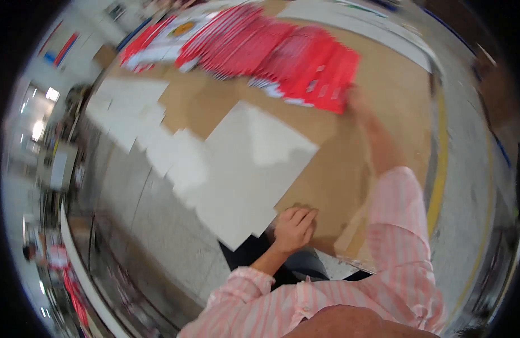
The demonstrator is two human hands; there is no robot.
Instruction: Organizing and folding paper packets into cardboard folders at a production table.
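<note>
A fanned row of overlapping red printed sheets [274, 48], some with white parts, spreads across the far side of the brown cardboard [322, 174]. My right arm stretches forward, and my right hand [356, 100] is at the right end of this row. Motion smears its fingers, so I cannot make out whether they grip a sheet. Close to my body, my left hand [295, 226] rests on the near edge of the cardboard with bent fingers and nothing visible in them. Just beyond it lie overlapping plain white sheets [231, 174], running off to the far left.
A yellow floor line [442, 152] passes right of the table. More pale sheets [355, 22] lie along the far edge. Grey floor [153, 194] shows at the left, where equipment and a person [43, 253] with red goods are farther off. A wall and windows [40, 118] stand beyond.
</note>
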